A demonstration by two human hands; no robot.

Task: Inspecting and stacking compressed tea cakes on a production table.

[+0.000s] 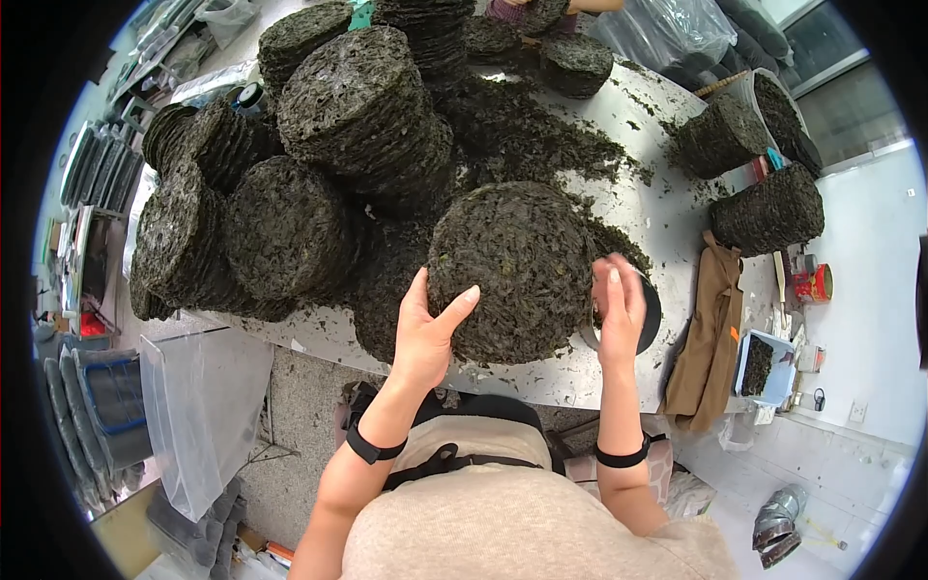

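Note:
A round, dark cake of dried seaweed lies in front of me at the near edge of the metal-topped table. My left hand grips its left side, the thumb on the top face and the fingers at the rim. Beside the cake's right rim is my right hand, slightly blurred, its fingertips raised. Whether it touches the cake or pinches something, I cannot tell. Partly hidden behind that hand is a round object with a dark surface. Loose seaweed is heaped beyond the cake.
Tall stacks of seaweed cakes crowd the left and far side. More stacks stand at the right, near a brown cloth garment over the edge. Across the table, another person's sleeve shows. A light-blue bin holds seaweed.

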